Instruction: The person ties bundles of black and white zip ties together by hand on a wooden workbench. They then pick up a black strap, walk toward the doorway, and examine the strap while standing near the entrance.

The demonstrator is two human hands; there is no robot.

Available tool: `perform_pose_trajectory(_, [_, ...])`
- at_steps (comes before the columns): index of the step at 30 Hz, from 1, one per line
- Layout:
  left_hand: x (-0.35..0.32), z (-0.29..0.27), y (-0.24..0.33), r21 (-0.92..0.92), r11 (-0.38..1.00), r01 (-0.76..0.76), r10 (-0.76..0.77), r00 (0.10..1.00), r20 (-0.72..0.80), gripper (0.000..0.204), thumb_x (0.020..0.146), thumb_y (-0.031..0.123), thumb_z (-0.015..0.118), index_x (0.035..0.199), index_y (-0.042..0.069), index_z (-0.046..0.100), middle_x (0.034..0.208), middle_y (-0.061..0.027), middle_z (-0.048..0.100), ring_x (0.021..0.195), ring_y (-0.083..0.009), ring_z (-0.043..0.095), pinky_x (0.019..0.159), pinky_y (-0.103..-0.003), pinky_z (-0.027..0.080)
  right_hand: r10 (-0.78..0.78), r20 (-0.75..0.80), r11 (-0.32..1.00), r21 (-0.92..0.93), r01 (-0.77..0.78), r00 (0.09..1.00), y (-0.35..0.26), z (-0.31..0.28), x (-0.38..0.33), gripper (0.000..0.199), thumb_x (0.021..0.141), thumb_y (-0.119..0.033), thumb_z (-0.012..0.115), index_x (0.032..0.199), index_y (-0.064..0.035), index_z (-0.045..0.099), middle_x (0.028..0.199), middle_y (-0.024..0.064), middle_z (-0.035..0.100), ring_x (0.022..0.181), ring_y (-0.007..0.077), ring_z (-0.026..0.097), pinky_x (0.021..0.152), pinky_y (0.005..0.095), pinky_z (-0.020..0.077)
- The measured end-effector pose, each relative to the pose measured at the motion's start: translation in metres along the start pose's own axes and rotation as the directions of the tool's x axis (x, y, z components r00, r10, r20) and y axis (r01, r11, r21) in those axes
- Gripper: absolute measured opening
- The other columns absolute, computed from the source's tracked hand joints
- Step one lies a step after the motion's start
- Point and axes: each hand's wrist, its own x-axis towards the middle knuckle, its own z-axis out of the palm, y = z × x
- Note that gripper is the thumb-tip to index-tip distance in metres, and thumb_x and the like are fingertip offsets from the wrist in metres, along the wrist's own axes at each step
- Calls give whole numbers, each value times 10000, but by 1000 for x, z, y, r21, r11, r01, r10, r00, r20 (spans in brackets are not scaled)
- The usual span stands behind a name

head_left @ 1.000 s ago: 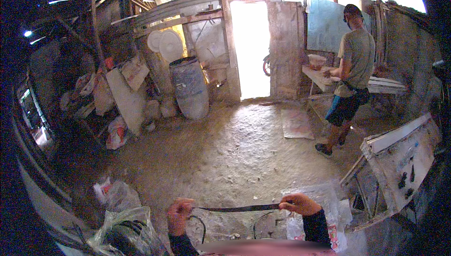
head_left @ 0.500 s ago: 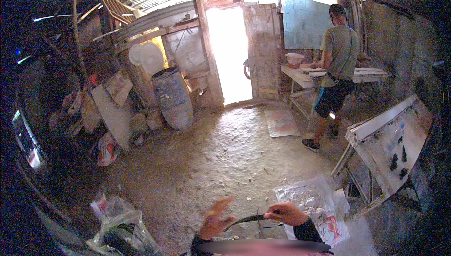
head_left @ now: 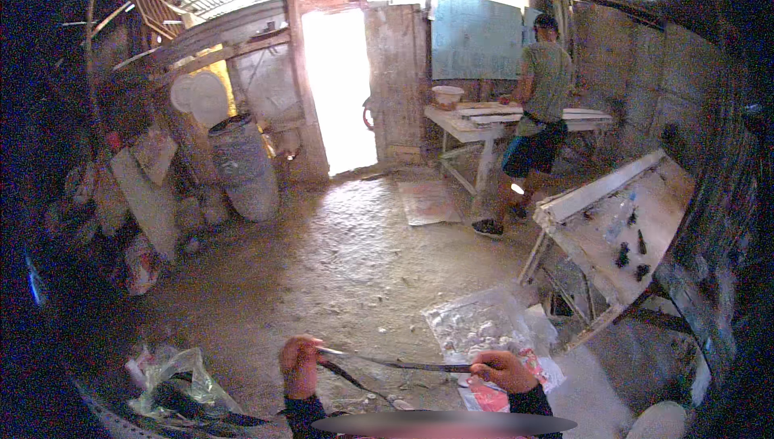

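Between my two hands a thin dark strip [head_left: 395, 363], like a flexible strap or band, is stretched nearly level. My left hand [head_left: 301, 368], at the lower middle, is closed on one end of it. From that same hand, a second dark length slopes down toward my body; whether it belongs to the same strip I cannot tell. My right hand [head_left: 504, 372] pinches the other end, fingers curled in. Beyond my right hand a plastic sheet [head_left: 476, 330] with pale lumps on it lies on the floor.
At lower left lies a clear plastic bag [head_left: 181, 382] with dark contents. On the right stands a tilted, stained board on legs [head_left: 613, 229]. Farther back, another person [head_left: 544, 92] works at a long table [head_left: 463, 122]. A blue barrel [head_left: 242, 169] stands left of the bright doorway.
My left hand, earlier with fingers spread, has closed on the strip. My hands have drawn apart and the strip is straighter. The whole view has swung to the right.
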Motion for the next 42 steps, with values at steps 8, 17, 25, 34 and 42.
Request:
perform_pose_trajectory(8, [10,15,10,41,998,-54,49,992,115,279,810,308,589,913,49,589,875,-36,581,714,-131,528,618,-292,452,-76,-482,976,142,163,873,30,-47,-76,222,722,-245,695,683,-60,580,635,-47,491,588,59,431,515,214,312])
perform_pose_trajectory(17, [-12,120,31,120,747,-654,296,489,821,523,810,346,553,1238,78,418,1213,-123,465,1137,-274,426,991,-442,217,-101,-19,994,28,101,995,2,-6,-2,159,803,-179,620,869,-34,613,726,20,620,667,94,557,649,255,462])
perform_pose_trajectory(25, [12,115,11,142,948,-284,51,578,815,310,829,136,534,1135,87,527,1010,-129,585,887,-244,577,767,-298,449,-199,115,980,42,195,973,-9,3,59,181,839,-190,575,944,-43,580,787,-5,585,719,70,504,641,234,423])
perform_pose_trajectory(34, [43,-42,-29,259,959,-113,150,980,-130,398,866,376,456,1034,40,588,967,-88,589,945,-204,525,873,-342,372,-124,111,985,131,109,986,16,-6,83,162,813,-214,611,842,-55,604,714,-10,576,687,73,509,631,247,431])
perform_pose_trajectory(42, [47,-2,-32,576,748,-330,235,943,236,599,786,527,497,1186,81,489,1149,-96,507,1093,-271,433,968,-426,250,-195,84,964,203,175,977,7,49,105,146,815,-156,610,786,-16,580,667,-38,516,623,40,441,549,201,366])
